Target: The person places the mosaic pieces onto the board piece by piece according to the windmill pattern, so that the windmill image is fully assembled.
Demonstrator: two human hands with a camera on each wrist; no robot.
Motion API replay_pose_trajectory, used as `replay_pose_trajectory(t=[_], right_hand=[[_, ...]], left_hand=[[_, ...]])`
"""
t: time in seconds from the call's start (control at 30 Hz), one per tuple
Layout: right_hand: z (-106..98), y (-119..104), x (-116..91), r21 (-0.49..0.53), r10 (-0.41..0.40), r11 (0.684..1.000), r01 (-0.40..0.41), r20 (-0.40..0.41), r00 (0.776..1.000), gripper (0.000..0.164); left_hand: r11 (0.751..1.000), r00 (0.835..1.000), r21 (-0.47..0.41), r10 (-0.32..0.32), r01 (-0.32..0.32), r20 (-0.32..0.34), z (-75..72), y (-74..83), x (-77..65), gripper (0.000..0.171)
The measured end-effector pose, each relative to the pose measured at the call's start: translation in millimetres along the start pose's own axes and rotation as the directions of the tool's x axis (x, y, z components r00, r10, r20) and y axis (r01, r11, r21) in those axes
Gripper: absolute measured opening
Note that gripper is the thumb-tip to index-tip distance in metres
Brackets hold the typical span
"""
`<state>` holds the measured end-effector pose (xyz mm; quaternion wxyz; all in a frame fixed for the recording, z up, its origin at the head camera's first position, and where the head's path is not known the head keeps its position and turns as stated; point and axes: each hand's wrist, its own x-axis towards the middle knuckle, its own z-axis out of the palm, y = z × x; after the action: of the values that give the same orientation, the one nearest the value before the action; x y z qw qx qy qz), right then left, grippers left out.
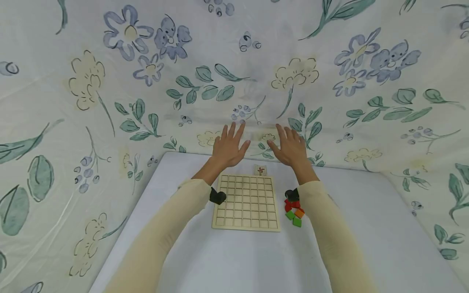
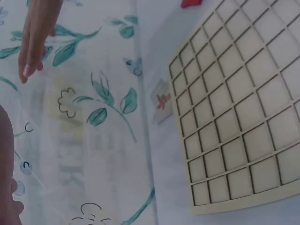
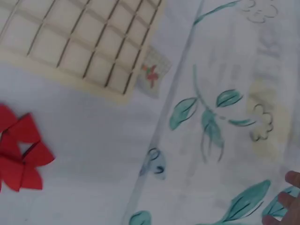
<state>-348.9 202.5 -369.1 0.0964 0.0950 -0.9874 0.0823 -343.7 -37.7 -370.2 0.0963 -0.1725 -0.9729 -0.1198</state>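
Note:
Both hands are raised past the far end of a wooden grid board [image 1: 246, 202], palms away from the head camera. My left hand [image 1: 229, 147] has its fingers straight and spread, with nothing in it. The right hand [image 1: 290, 148] mirrors it, fingers extended and thumb out, also holding nothing. Below and between them, a small pattern card [image 1: 260, 170] with a red figure lies at the board's far edge. Beside the board, near the right wrist, lie red pieces [image 3: 21, 154], green tiles [image 1: 297, 221] and an orange tile [image 1: 299, 213]. The board's square compartments hold no pieces.
The board lies flat on a white table [image 1: 234, 260]. A floral cloth [image 1: 205, 110] hangs behind the table and along its sides, close past the fingertips. Each wrist carries a small black camera [image 1: 218, 197] over a cream sleeve.

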Motion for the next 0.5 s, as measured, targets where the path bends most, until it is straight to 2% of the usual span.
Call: replay_pose_trajectory(t=[0.13,0.3,0.5], right_hand=[[9.9,24.7,-16.6,0.002,-0.044,0.999,0.044,0.001,0.999,0.077],[26.1,51.0,-40.8,-0.004,-0.1,0.995,0.1,0.016,0.995,0.072],[56.7,80.5,-74.7,-0.027,-0.089,0.995,0.092,0.113,0.99,0.066]], left_hand=[[0.995,0.997,-0.056,0.076,-0.077,-0.015,10.3,-8.8,-24.6,0.069],[0.983,0.987,-0.087,0.158,-0.16,-0.025,22.5,-23.9,-62.3,0.069],[0.982,0.989,-0.115,0.146,-0.147,-0.02,51.1,-42.8,-111.1,0.07]])
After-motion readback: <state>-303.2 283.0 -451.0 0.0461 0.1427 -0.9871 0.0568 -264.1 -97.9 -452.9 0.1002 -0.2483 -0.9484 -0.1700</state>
